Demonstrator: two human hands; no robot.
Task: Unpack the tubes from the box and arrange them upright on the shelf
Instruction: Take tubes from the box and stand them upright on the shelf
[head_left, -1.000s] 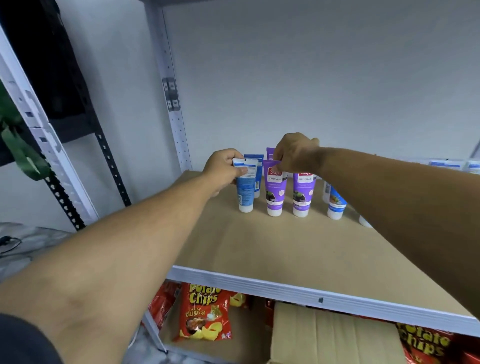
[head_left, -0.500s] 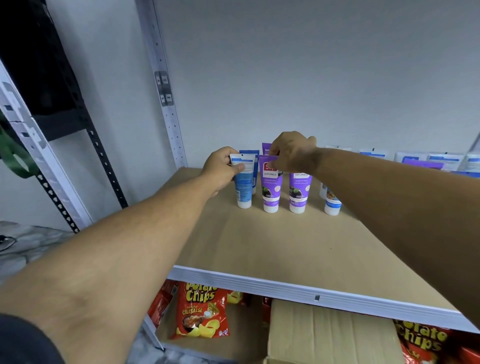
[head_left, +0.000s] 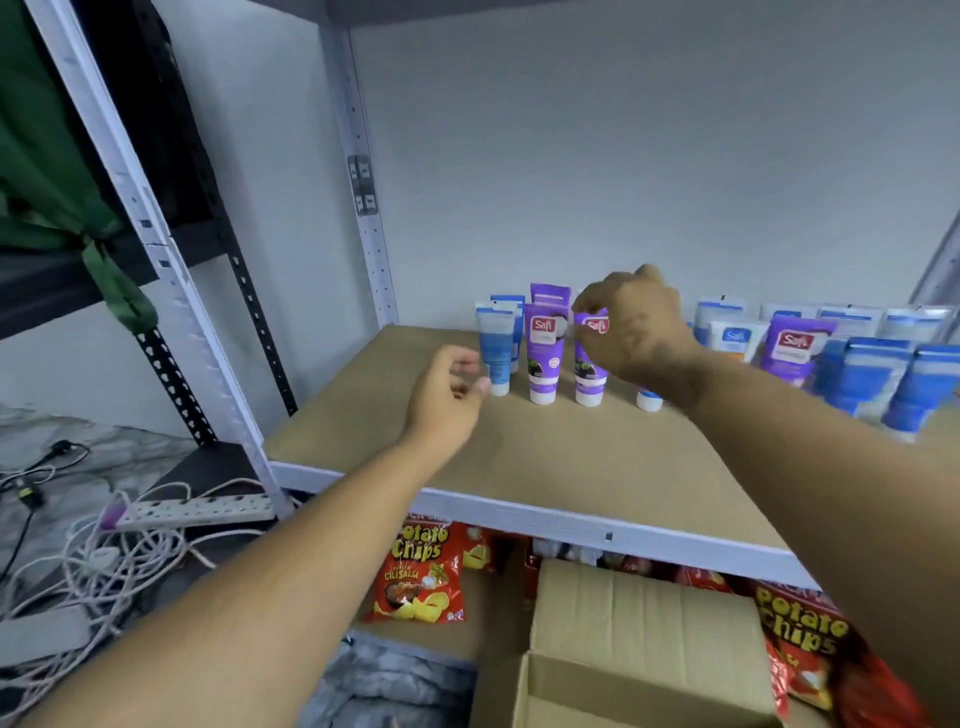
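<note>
Tubes stand upright on their caps along the far part of the brown shelf (head_left: 545, 457). At the left end of the row a blue tube (head_left: 497, 349) stands in front, with another blue one just behind it. To its right come two purple tubes: the left purple tube (head_left: 543, 353) stands free, and the right purple tube (head_left: 589, 364) stands just beside it. More tubes, blue, white and purple, crowd the far right of the shelf, partly blurred.

Of the two hands, the left hand (head_left: 447, 400) hovers near the blue tube with its fingers loosely curled and apart, gripping nothing; its fingertips sit just short of the tube's lower body. The right hand (head_left: 636, 332) is raised over the right purple tube, thumb and fingers close to the tube's flat top edge. Blur makes it impossible to tell whether they pinch it or have let go.

Below the shelf, an open cardboard box (head_left: 639, 654) sits at the near right, its inside out of sight. Red bags of potato chips (head_left: 421, 577) lie on the lower level beside and behind it. A power strip (head_left: 197, 510) and tangled white cables lie on the floor at the left.
</note>
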